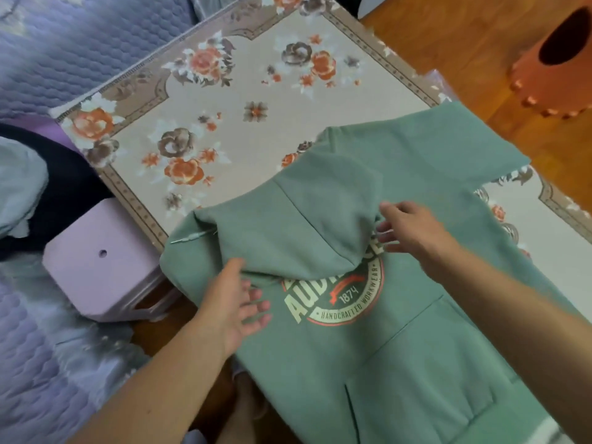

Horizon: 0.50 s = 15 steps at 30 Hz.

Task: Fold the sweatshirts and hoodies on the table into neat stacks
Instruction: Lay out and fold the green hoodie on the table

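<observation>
A sage-green hoodie (416,347) lies front up on the floral tablecloth (224,129), its round printed logo and kangaroo pocket showing. The hood (304,219) is folded down over the chest and covers the top of the logo. My left hand (234,299) rests flat on the left chest by the hood's lower edge, fingers spread. My right hand (413,229) hovers at the hood's right edge with fingers apart, blurred by motion. One sleeve (432,142) stretches toward the far right of the table. A white drawstring tip (192,237) pokes out at the left shoulder.
A lilac plastic stool (96,261) stands left of the table. A purple quilted bed (64,43) lies behind it, with dark and pale clothes (38,193) piled at the left. An orange stool (554,62) sits on the wooden floor at the top right.
</observation>
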Motion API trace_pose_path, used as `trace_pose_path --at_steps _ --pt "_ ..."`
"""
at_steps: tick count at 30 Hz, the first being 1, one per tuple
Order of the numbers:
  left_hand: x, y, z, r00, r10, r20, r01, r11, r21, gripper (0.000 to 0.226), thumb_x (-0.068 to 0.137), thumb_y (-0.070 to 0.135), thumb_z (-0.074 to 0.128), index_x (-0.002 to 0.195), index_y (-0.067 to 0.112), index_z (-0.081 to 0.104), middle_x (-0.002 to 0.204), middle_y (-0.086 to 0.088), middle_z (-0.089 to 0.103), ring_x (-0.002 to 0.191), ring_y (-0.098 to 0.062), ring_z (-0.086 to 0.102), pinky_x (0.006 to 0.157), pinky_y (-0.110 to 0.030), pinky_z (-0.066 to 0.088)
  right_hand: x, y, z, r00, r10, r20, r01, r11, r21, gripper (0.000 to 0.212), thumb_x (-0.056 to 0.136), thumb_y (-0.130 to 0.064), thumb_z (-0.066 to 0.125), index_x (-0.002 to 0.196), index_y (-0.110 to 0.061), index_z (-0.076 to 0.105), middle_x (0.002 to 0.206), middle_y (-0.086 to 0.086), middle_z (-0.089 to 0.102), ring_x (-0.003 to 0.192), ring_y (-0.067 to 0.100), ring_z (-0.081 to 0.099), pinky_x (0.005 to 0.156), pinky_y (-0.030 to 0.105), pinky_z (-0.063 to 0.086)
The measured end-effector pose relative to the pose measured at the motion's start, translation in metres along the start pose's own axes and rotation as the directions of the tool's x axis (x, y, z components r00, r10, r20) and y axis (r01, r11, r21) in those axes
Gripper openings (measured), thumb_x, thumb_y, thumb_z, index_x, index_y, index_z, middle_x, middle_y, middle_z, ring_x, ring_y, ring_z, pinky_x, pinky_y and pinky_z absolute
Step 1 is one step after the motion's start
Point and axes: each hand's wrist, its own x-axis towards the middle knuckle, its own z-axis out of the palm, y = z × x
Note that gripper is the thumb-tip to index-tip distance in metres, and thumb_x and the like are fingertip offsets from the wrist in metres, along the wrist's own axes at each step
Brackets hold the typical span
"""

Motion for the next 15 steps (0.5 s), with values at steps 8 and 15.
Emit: trace_pose_path --at_steps 8,15 --pt "0.012 0.027 0.003 0.974 -0.125 0.188 0.197 0.878 -0.436 0.066 0.093 0.058 0.064 0.132 0.006 0.052 0.127 -0.018 0.061 0.127 -0.034 0.057 0.109 -0.046 0.044 0.028 -0.038 0.038 0.934 0.348 0.077 -0.353 0.868 0.351 0.028 0.09 -0.039 0.073 0.099 -0.014 0.065 0.094 0.004 0.069 0.077 0.018 0.065 0.064 0.03 0.052" --pt "0.002 0.028 -0.014 0.955 0.173 0.242 0.041 0.73 -0.682 0.046 0.093 -0.009 0.038 0.124 0.013 0.064 0.123 -0.012 0.073 0.11 -0.024 0.072 0.098 -0.039 0.056 0.018 -0.081 0.023 0.98 0.094 0.176 -0.194 0.657 0.728 0.029 0.088 -0.007 0.051 0.11 -0.008 0.071 0.11 0.011 0.075 0.094 0.026 0.073 0.089 0.039 0.059"
